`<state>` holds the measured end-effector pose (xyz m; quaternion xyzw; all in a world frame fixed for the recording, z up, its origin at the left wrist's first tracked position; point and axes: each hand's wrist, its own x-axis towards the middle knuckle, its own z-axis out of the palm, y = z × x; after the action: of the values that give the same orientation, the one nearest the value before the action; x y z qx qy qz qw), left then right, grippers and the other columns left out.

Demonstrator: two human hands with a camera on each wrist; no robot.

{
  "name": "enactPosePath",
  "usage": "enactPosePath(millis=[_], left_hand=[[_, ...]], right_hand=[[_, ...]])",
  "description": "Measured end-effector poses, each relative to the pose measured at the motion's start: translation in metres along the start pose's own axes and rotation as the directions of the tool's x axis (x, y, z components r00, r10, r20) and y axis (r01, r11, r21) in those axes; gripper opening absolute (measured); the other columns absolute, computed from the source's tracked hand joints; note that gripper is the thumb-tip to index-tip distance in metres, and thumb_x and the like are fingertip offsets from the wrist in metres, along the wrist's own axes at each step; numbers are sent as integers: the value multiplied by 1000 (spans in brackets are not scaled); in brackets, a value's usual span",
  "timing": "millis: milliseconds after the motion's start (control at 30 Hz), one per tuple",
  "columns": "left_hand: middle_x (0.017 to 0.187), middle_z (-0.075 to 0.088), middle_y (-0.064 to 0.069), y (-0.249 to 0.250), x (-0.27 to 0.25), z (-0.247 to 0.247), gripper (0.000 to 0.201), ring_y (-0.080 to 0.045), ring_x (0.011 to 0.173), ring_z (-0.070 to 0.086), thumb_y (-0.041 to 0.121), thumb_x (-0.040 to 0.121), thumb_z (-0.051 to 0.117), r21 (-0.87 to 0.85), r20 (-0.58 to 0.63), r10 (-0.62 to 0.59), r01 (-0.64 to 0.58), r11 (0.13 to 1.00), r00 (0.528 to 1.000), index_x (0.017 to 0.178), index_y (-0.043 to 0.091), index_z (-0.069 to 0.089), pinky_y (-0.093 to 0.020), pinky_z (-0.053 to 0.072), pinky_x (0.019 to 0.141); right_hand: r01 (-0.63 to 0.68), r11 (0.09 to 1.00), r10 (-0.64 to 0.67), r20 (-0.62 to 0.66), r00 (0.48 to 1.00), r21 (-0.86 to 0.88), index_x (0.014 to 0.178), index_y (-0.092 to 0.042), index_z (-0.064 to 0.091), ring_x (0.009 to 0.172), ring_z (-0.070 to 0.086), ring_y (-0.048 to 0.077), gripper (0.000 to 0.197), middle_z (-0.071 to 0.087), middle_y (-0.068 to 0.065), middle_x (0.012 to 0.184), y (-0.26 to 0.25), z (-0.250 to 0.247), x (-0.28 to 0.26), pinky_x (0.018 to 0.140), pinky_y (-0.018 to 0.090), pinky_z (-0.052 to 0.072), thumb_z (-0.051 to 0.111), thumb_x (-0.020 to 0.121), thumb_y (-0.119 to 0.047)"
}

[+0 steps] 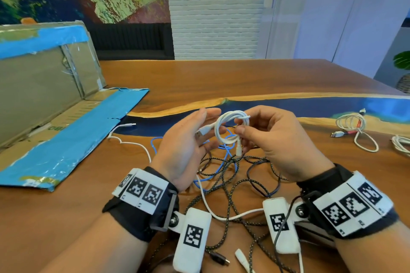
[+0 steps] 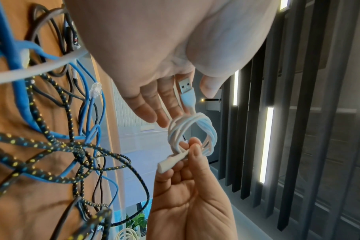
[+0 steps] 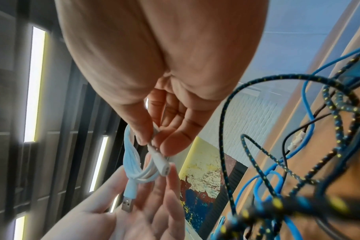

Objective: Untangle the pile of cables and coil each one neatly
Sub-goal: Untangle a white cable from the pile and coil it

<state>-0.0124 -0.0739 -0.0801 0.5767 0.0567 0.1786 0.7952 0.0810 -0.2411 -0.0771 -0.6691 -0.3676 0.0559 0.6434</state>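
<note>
The worktop (image 1: pixel 277 77) carries a flattened cardboard box (image 1: pixel 44 86) left of the tangled cable pile (image 1: pixel 230 175). Above the pile, the right hand (image 1: pixel 279 139) pinches the coiled white cable (image 1: pixel 230 126) between thumb and fingers near its small plug. The left hand (image 1: pixel 188 139), also above the pile, lies open, its straight fingers under the coil's USB plug (image 2: pixel 186 86).

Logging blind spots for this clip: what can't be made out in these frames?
- Head view: the cable pile is partly hidden behind both wrists.
- Head view: coiled cables at far right are cut off by the edge.
- Right wrist view: the braided cable nearest the lens is blurred.
</note>
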Motion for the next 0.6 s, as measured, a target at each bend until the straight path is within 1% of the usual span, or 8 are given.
enactPosePath(millis=[33, 100, 200, 300, 400, 467, 533, 600], left_hand=[[120, 73, -13, -1, 1, -1, 36, -21, 98, 69, 32, 106, 46, -13, -28, -13, 13, 1000, 1000, 118, 10, 71, -40, 51, 85], [116, 74, -12, -4, 5, -4, 35, -22, 97, 71, 34, 106, 47, -15, -52, -37, 36, 999, 998, 118, 12, 71, -41, 49, 87], [95, 74, -8, -7, 8, -6, 30, -24, 90, 70, 28, 104, 50, -14, -68, -50, 49, 999, 996, 113, 10, 72, -40, 48, 83], [83, 68, -7, -15, 12, -10, 28, -24, 81, 66, 27, 103, 50, -12, -45, -46, 46, 999, 998, 106, 9, 72, -40, 48, 81], [78, 65, -7, -24, 18, -16, 33, -24, 78, 65, 32, 102, 49, -3, -3, -59, 59, 998, 998, 109, 9, 71, -43, 48, 83], [77, 65, -7, -28, 21, -19, 33, -25, 77, 65, 33, 102, 48, 19, 8, -62, 62, 998, 998, 109, 10, 71, -44, 47, 85], [76, 66, -6, -32, 25, -24, 34, -25, 78, 66, 35, 100, 50, 17, 17, -73, 73, 997, 997, 105, 13, 74, -44, 48, 85], [77, 68, -4, -31, 26, -25, 35, -24, 77, 68, 44, 89, 57, 37, 4, -60, 60, 998, 998, 101, 17, 78, -42, 49, 83]], right_hand=[[3, 1000, -3, -2, 1000, 7, 99, -9, 74, 68, 65, 26, 11, 71, 22, 83, -1, -2, 1, 64, 37, 59, 71, 91, -2], [11, 1000, -10, -35, 999, 22, 99, -7, 74, 67, 64, 27, 10, 70, 21, 81, -5, -8, 3, 64, 39, 59, 71, 91, 0], [23, 999, -18, -125, 992, 43, 97, 0, 71, 61, 60, 25, 7, 66, 16, 73, -16, -23, 10, 60, 34, 56, 68, 92, 4], [34, 990, -2, -234, 972, 133, 93, -2, 69, 56, 57, 21, 9, 63, 11, 68, -30, -47, 19, 56, 30, 53, 66, 92, 6], [57, 942, 76, -373, 925, 332, 90, -5, 66, 54, 55, 14, 12, 60, 8, 69, -47, -83, 25, 51, 24, 50, 61, 95, 5], [94, 901, 118, -447, 886, 423, 86, -8, 63, 52, 55, 11, 15, 60, 7, 70, -58, -112, 26, 50, 22, 48, 60, 96, 2], [98, 908, 135, -507, 851, 406, 84, -9, 62, 52, 56, 10, 16, 61, 5, 67, -63, -146, 23, 50, 21, 49, 60, 97, 1], [34, 953, 141, -540, 830, 302, 89, -7, 63, 55, 56, 12, 10, 60, 5, 68, -61, -185, 15, 52, 22, 51, 62, 96, 0]])
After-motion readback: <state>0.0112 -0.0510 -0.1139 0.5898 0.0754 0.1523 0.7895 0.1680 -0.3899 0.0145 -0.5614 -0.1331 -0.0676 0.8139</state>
